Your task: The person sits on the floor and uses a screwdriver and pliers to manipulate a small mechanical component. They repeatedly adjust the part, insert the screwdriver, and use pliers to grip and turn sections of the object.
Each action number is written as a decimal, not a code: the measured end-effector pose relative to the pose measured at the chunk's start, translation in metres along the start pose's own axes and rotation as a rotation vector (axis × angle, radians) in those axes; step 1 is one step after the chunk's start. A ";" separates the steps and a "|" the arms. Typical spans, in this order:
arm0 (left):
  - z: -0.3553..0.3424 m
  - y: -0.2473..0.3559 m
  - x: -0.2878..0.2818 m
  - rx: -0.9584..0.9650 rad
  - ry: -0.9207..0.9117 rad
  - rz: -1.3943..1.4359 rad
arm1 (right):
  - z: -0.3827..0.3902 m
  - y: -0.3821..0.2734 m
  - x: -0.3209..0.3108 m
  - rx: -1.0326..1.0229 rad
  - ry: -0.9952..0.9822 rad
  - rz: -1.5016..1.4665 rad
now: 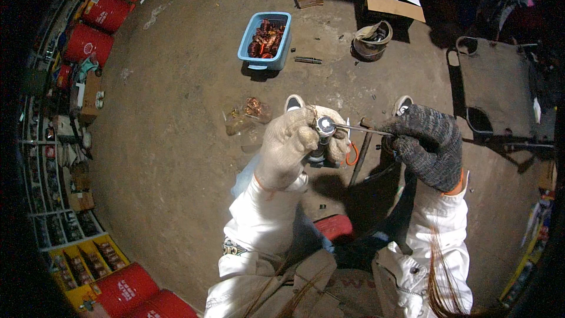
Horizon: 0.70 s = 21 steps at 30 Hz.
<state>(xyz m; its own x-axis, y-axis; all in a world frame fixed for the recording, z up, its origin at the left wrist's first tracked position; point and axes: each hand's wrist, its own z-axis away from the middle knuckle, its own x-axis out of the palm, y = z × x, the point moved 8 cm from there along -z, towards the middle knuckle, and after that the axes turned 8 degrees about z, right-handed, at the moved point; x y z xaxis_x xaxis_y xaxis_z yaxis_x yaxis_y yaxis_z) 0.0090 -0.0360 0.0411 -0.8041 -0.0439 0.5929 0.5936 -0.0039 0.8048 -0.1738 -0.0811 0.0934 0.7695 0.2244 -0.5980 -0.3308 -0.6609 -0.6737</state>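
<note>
My left hand (287,146), in a cream knitted glove, is closed around a small cylindrical metal part (325,124) with a pale rim and dark round end. It is held above my lap; what the part is, I cannot make out. In my right hand (432,144), in a dark grey knitted glove, a thin metal rod (362,129) is pinched and points left. Its left end reaches the part's rim; its other end is hidden in the glove. An orange loop (354,154) shows beside the left glove.
A blue plastic tub (242,53) of copper-coloured pieces stands ahead, near a small bucket (369,53) and open cardboard box (394,9). Copper scraps (253,106) lie left of my feet. A dark bar (360,156) leans between my legs. Shelves and red drums (88,45) line the left.
</note>
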 end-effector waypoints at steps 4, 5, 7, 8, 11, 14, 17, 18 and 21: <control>0.001 0.000 -0.001 -0.069 -0.013 -0.061 | 0.002 0.004 0.002 0.029 0.014 -0.100; 0.001 0.000 0.000 -0.083 -0.044 -0.065 | 0.002 0.001 0.001 0.000 0.020 -0.061; 0.000 0.000 0.002 -0.108 -0.108 -0.055 | 0.002 0.004 0.001 0.037 -0.008 -0.091; 0.000 0.000 0.002 -0.108 -0.099 0.123 | 0.003 0.008 0.001 0.101 -0.043 -0.160; -0.001 -0.002 0.001 -0.131 -0.108 0.193 | 0.002 0.007 -0.001 0.093 -0.082 -0.168; -0.001 0.000 0.001 -0.127 -0.131 0.108 | 0.002 0.004 -0.004 0.064 -0.082 -0.115; -0.001 -0.006 -0.002 -0.227 -0.101 0.115 | 0.002 -0.001 -0.007 -0.027 -0.077 -0.050; -0.001 -0.006 -0.002 -0.232 -0.105 0.085 | 0.002 -0.004 -0.008 -0.087 -0.064 -0.012; -0.004 0.001 0.002 -0.118 -0.191 -0.118 | 0.000 -0.001 -0.006 -0.098 -0.084 -0.085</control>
<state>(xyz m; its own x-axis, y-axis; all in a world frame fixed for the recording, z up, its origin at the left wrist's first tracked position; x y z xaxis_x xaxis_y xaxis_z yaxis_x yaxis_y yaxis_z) 0.0083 -0.0397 0.0428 -0.8528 0.1537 0.4992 0.4863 -0.1150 0.8662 -0.1784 -0.0814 0.0978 0.7426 0.3387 -0.5777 -0.2083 -0.7030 -0.6800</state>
